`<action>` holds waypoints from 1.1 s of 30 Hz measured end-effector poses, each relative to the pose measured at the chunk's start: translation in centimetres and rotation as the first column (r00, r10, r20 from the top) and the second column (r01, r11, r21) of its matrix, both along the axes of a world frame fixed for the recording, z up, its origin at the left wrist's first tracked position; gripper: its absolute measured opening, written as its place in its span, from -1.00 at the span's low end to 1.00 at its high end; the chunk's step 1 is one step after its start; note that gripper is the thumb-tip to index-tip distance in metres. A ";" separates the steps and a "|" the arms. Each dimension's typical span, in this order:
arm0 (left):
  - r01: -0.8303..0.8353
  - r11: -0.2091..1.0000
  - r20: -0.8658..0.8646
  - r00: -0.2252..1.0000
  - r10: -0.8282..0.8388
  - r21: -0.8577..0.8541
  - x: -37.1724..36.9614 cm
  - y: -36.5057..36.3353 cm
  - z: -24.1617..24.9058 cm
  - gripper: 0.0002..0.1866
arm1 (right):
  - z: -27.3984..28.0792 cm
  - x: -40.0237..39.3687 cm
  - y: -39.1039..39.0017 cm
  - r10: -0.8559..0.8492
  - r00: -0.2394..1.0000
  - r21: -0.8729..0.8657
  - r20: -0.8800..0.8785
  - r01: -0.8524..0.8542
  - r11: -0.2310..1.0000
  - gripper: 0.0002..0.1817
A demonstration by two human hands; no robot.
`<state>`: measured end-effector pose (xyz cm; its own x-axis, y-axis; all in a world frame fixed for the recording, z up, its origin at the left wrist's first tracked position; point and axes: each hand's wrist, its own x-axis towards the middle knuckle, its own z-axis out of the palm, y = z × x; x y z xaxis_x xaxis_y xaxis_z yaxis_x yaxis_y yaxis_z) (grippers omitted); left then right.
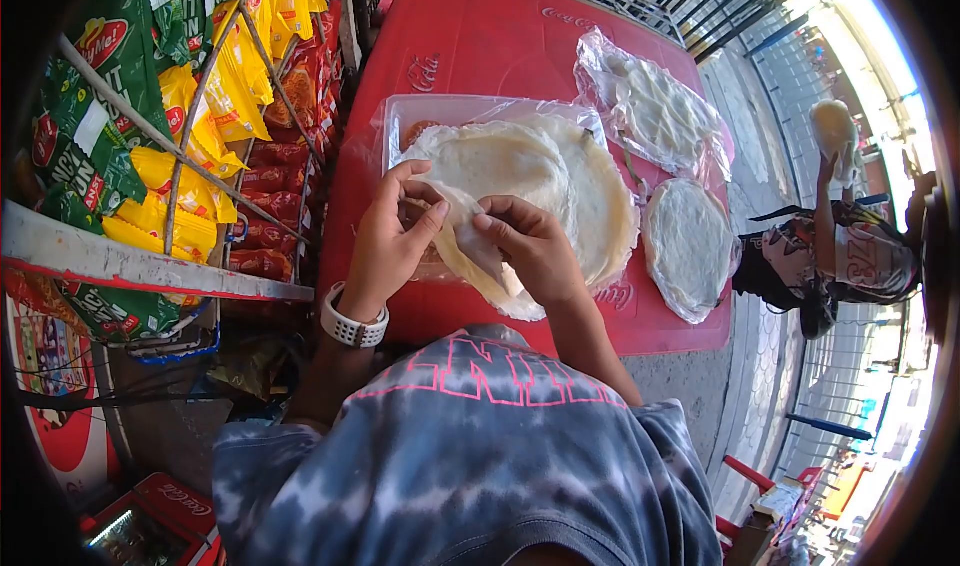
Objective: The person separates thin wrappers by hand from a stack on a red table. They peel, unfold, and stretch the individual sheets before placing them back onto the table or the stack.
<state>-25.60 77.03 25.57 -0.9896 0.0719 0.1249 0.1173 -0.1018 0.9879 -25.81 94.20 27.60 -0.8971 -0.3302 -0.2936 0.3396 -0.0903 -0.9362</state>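
Observation:
Thin, pale round wrappers (590, 181) lie in a loose stack over a clear plastic container (400, 116) on the red table. Both hands hold the near left edge of a wrapper, raised above the stack. My left hand (395, 228) pinches it between thumb and fingers, with a white watch on the wrist. Close by on the right, my right hand (530, 241) pinches the same thin sheet. Further right are a plastic bag of wrappers (665, 111) and another plastic-wrapped round stack (688, 249). Something brownish shows through the container's left side.
The red table (470, 26) has a metal rack behind it. Snack packs (215, 96) hang behind bars at the left. A person (840, 251) stands on the pavement at the right, one arm raised. A red cooler (160, 521) is at the lower left.

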 end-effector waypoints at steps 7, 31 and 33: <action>-0.278 0.803 -0.531 0.846 -0.056 -0.528 -1.3 0.1 0.8 -0.55 | 1.8 0.3 1.0 -0.066 0.997 -0.123 -0.034 0.062 0.990 -0.82; 0.144 0.953 0.239 0.948 -0.210 0.267 -1.6 -0.1 -2.1 -0.47 | 2.4 -5.5 5.0 -0.031 0.830 0.409 -0.557 0.307 0.860 -0.79; 0.128 0.959 0.212 0.960 -0.184 0.251 -1.7 0.0 -2.6 -0.45 | 0.2 -3.9 2.8 0.059 0.886 0.378 -0.459 0.135 0.916 -0.79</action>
<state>-27.32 77.04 22.98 -0.9718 0.2241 -0.0739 -0.1471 -0.3306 0.9322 -29.71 96.95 27.80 -0.9697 -0.2388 0.0511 -0.1257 0.3089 -0.9427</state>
